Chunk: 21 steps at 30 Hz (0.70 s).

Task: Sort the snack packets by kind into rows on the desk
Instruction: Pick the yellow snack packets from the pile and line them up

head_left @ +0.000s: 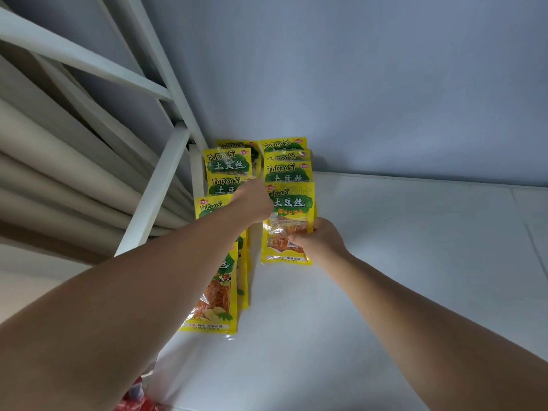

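Yellow snack packets with green "TuDouSi" labels lie in two overlapping rows on the white desk (pixel 385 262). The left row (pixel 228 166) runs from the back wall toward me and ends in a near packet (pixel 213 304). The right row (pixel 287 170) ends in a front packet (pixel 289 209). My right hand (pixel 317 237) pinches that front packet at its lower right side. My left hand (pixel 252 200) reaches across the left row, its fingers at the front packet's upper left corner; its grip is hidden.
A white metal ladder frame (pixel 157 185) stands at the desk's left edge, with beige curtain folds (pixel 59 173) behind it. A blue-grey wall (pixel 355 84) backs the desk. Red patterned cloth (pixel 136 396) shows below the desk's front left corner.
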Each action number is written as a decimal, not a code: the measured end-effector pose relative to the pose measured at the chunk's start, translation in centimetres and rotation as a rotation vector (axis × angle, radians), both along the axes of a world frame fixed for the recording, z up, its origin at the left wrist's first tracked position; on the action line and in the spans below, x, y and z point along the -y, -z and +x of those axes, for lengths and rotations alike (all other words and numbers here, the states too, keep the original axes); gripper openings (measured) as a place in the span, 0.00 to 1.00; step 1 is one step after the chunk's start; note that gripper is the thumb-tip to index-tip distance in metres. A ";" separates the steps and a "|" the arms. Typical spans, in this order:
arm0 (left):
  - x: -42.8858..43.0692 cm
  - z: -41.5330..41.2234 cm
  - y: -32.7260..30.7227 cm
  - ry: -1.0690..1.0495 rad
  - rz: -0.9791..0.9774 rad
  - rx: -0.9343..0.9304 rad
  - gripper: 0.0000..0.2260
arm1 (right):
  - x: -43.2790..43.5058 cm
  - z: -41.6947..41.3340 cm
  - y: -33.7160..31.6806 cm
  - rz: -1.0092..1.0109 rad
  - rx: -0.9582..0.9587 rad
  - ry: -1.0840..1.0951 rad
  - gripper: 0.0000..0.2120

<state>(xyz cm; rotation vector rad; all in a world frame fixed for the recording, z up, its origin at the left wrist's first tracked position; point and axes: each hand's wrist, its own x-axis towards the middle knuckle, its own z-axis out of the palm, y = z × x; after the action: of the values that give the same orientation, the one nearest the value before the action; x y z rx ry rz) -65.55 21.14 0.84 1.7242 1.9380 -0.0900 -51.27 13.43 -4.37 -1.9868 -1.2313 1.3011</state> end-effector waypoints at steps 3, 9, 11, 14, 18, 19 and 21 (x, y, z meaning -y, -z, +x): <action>0.0 0.1 -0.2 0.000 0.002 -0.015 0.11 | 0.3 -0.4 0.1 0.017 0.040 0.011 0.05; 0.1 -0.8 -0.6 0.002 0.027 0.062 0.11 | 0.6 -0.6 0.3 0.007 0.185 -0.004 0.23; 0.4 -1.0 -0.6 -0.014 0.023 0.081 0.10 | 0.6 -0.4 0.2 0.030 0.211 0.004 0.27; 1.0 -1.1 -0.4 -0.018 0.043 0.119 0.07 | 0.8 -0.2 0.2 0.086 0.235 0.063 0.31; 1.6 -1.3 -0.3 -0.017 0.045 0.171 0.07 | 1.1 0.1 0.8 0.099 0.228 0.092 0.29; 1.7 -1.4 -0.2 -0.016 0.039 0.183 0.08 | 1.1 0.0 0.9 0.087 0.204 0.080 0.27; 1.9 -1.5 0.0 -0.037 0.034 0.220 0.07 | 1.3 -0.3 1.1 0.084 0.173 0.070 0.22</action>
<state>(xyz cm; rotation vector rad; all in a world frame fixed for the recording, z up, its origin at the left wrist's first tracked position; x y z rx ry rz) -67.09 19.20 0.85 1.6443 1.8176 0.1410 -51.53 12.16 -5.42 -2.0971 -1.2601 1.0450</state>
